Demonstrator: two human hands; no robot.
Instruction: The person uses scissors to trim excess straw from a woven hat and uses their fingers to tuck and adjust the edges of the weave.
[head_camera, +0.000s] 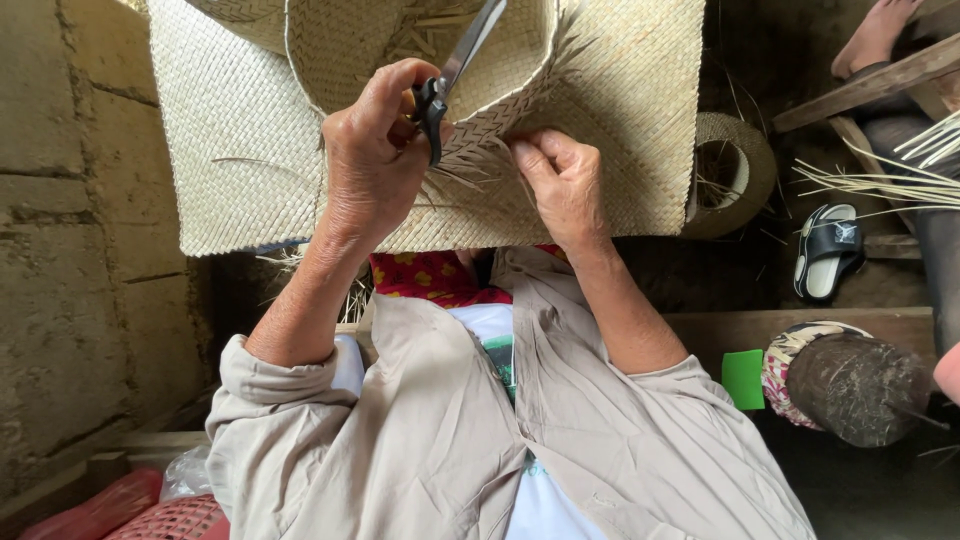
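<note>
Mat mostly woven, with loose ends left to trim; left hand grips scissors, right hand pinches the mat

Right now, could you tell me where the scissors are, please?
The scissors are at the top centre of the head view, held in the left hand, blades pointing up over the woven mat, just left of the right hand.
</note>
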